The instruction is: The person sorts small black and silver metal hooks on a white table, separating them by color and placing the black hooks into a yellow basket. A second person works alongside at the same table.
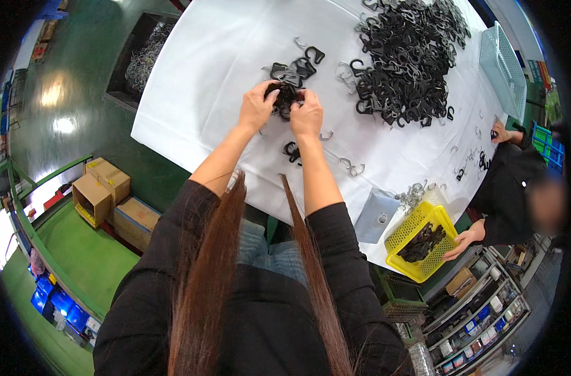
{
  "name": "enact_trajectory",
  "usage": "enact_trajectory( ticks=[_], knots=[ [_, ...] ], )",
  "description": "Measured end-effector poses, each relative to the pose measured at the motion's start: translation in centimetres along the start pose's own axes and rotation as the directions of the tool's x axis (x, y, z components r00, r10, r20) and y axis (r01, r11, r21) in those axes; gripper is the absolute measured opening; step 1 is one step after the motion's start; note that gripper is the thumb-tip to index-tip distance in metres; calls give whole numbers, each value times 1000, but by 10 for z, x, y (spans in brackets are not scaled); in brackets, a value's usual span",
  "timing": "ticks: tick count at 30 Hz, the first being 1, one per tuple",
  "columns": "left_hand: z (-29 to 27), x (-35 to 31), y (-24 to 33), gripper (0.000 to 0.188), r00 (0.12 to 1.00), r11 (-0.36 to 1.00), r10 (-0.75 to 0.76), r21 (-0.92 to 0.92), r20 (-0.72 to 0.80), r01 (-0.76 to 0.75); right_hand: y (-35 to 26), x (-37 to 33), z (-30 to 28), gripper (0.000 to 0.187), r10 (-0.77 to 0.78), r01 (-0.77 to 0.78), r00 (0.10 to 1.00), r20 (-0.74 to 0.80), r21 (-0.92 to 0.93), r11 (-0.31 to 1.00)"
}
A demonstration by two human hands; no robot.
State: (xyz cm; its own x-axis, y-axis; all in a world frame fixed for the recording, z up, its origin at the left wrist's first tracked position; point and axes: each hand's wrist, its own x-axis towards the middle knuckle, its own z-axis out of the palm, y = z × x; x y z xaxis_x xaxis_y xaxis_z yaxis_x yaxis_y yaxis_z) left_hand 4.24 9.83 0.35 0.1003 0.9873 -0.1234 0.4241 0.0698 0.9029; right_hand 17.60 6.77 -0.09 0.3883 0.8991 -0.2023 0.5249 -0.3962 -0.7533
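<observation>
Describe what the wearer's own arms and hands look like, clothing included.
Both arms wear black long sleeves pushed up toward the elbows, so the forearms are bare. The left hand and right hand are bare too: no gloves show, and no watch or bracelet shows on either wrist. Any rings are too small to tell. No cables or markings show on the sleeves.

**Cardboard boxes on the green floor**

Three brown cardboard boxes (pixel 110 200) stand close together on the green floor, left of the white table. One is open. Small coloured packages (pixel 480 326) fill the shelves at lower right, too small to tell.
</observation>
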Motion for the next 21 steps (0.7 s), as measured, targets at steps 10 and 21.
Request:
enact_trajectory(
  ticks=[10,21],
  knots=[
    [-83,32,7,30,976,980,-68,196,209,27,-1,55,-50,29,160,-181,979,123,183,966],
    [-98,71,4,24,796,913,-327,-45,508,404,-40,138,-18,46,172,-126,976,131,-302,945]
  ],
)
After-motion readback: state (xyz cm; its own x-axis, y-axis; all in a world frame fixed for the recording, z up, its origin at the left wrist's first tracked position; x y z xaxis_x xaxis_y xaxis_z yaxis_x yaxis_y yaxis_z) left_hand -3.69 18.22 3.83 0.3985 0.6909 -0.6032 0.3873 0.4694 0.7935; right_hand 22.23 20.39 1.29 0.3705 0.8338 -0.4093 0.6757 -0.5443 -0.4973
